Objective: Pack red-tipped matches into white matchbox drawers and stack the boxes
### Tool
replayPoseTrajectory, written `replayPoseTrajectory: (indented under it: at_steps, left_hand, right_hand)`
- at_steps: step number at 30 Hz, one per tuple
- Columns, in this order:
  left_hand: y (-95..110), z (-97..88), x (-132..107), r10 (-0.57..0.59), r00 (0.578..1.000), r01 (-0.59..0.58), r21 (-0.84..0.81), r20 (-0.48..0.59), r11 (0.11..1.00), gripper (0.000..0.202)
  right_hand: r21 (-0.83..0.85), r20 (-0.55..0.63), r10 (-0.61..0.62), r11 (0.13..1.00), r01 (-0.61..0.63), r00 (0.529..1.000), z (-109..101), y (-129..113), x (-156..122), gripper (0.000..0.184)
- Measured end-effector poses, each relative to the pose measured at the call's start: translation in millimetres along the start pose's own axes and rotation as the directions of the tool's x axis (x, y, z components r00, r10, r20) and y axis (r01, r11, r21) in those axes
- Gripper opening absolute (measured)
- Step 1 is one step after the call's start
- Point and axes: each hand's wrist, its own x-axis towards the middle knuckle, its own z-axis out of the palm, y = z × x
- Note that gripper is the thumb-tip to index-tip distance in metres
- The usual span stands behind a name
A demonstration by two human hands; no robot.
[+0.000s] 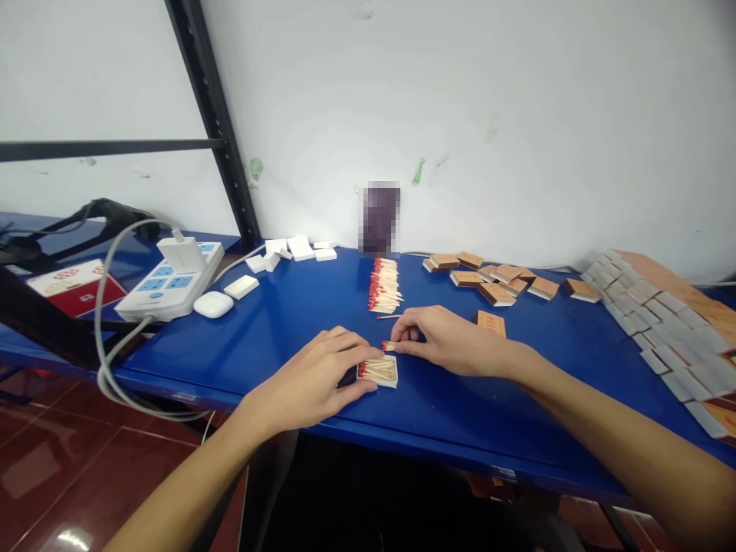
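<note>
My left hand rests on the blue table, fingers curled around the left side of a small open matchbox tray that is partly filled with red-tipped matches. My right hand sits just right of the tray and pinches a few matches between thumb and fingers, their red heads right above the tray's far edge. Behind both hands lies a loose pile of matches, with a single stray match in front of it.
Orange matchbox sleeves lie scattered at the back right, and one sleeve sits by my right wrist. Stacked boxes fill the right edge. White inner trays, a power strip with cable and an earbud case sit at left.
</note>
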Motion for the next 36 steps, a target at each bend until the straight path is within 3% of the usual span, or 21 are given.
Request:
replayPoseTrajectory:
  at_steps: [6, 18, 29, 36]
  left_hand:
    - [1.4, -0.9, -1.0, -0.019, 1.0, 0.019, -0.014, -0.002, 1.0, 0.035]
    - [2.4, -2.6, -1.1, -0.03, 1.0, 0.03, -0.022, 0.0, 0.999, 0.036]
    - [-0.4, 0.2, -0.1, -0.028, 1.0, 0.028, -0.027, -0.003, 0.999, 0.037]
    - [-1.4, 2.9, -3.3, -0.042, 0.998, 0.041, -0.028, -0.04, 0.999, 0.051]
  right_hand:
    - [-0.009, 0.052, 0.069, 0.998, -0.069, 0.996, -7.6, -4.9, -3.7, 0.02]
    - [-0.066, 0.038, 0.066, 0.996, -0.063, 0.997, -10.3, -4.9, -4.3, 0.014]
    - [-0.272, 0.042, 0.163, 0.951, -0.146, 0.986, -11.7, -18.4, -8.6, 0.011]
    - [-0.227, 0.062, 0.135, 0.967, -0.118, 0.989, -11.6, -14.8, -7.0, 0.008]
